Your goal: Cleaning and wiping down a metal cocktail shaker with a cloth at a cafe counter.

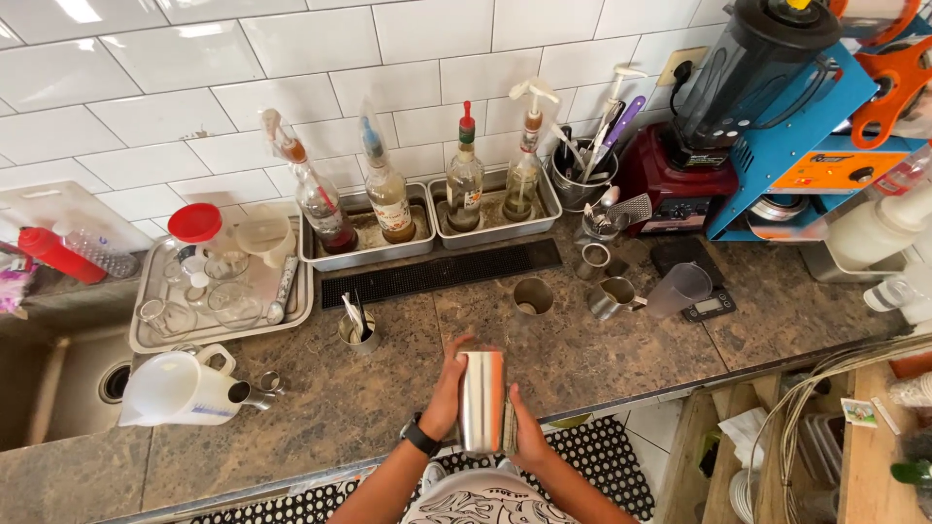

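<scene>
Both hands, left hand [445, 393] and right hand [525, 432], clasp the upright steel shaker [482, 402] (closed, so seemingly already filled) above the counter edge [621, 388], just in front of the steel cup [532, 296], nothing poured yet.

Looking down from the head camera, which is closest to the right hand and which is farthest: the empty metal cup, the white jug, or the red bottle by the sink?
From the right hand on the shaker:
1. Metal cup, just beyond the hand on the counter.
2. White jug, far off to the left near the sink.
3. Red bottle, farthest, at the left edge by the wall.
</scene>
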